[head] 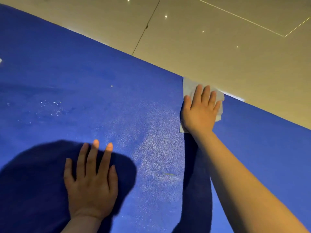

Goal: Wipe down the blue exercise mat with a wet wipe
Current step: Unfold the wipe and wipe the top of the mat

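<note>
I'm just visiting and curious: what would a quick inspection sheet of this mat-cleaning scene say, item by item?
Surface: blue exercise mat lies flat on a beige tiled floor.
Job's things: wet wipe spread at the mat's far edge, partly over the floor.
Clutter: small pale fleck, a patch of whitish specks and a thin yellowish streak on the mat.
Hands: right hand presses flat on the wipe; left hand rests flat on the mat, fingers spread.
Cables: nothing seen.
Surroundings: glossy tiles with dark grout lines and small light reflections.
</note>
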`<state>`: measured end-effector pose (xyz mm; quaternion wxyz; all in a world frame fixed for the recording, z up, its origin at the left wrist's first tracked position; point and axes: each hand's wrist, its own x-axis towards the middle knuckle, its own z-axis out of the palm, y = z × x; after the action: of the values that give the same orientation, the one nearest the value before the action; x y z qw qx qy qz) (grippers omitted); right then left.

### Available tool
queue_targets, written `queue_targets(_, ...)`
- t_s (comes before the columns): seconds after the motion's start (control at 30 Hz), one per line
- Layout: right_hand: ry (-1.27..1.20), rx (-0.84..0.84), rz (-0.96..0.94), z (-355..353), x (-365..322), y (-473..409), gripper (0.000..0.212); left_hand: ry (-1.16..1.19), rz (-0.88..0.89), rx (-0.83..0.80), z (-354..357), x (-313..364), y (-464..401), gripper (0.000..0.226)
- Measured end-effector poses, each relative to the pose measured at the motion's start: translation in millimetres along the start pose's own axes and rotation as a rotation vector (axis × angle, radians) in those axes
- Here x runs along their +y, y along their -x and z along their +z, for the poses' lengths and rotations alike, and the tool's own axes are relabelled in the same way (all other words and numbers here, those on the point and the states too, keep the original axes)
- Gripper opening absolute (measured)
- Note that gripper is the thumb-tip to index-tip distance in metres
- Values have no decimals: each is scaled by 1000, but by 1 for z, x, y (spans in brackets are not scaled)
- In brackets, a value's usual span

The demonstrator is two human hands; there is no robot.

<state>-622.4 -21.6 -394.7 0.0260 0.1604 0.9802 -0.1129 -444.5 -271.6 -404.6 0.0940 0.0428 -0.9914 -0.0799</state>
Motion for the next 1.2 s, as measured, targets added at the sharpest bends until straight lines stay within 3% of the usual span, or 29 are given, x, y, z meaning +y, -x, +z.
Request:
queue_targets(0.1, 63, -80, -395, 12, -28, 52, 66, -3, 3, -4, 0, 0, 0, 50)
queue_targets(0.2, 20, -119, -844, 24, -64, 76, 56, -15, 6, 3, 0, 1, 0, 50)
queue_targets(0.3, 96, -185, -1134, 31, -111, 66, 51, -19, 10, 2, 0, 1, 0, 50)
queue_targets(0.37, 190, -244, -1206, 29, -139, 48, 51, -29, 22, -4, 0, 0, 0, 50)
queue_targets(0.43, 188, -255, -1015, 27, -147, 20, 55, -37, 29, -11, -1, -1, 0, 51)
queue_targets(0.53, 96, -189, -460, 14, -113, -28, 62, -22, 16, -21, -2, -4, 0, 51)
queue_targets(0.6, 65, -146, -214, 4, -74, -42, 63, -27, 17, -21, -2, -5, 0, 50)
queue_targets(0.7, 19, -86, -188, -4, -43, -35, 59, -27, 20, -10, -2, -5, 0, 50)
queue_targets(0.83, 73, -74, -187, 6, -52, -8, 58, -6, -5, -15, -2, -3, 0, 51)
queue_targets(0.97, 46, -113, -640, 22, -82, 37, 59, -7, -6, -33, -2, -1, -2, 53)
queue_targets(1.03, 36, -138, -771, 22, -78, 41, 62, -13, 2, -41, -2, -2, -3, 52)
queue_targets(1.1, 39, -131, -648, 15, -58, 27, 65, -11, 3, -45, -2, -3, -1, 51)
queue_targets(1.2, 83, -98, -191, -3, 1, -1, 64, 5, 1, -45, -3, -2, -1, 51)
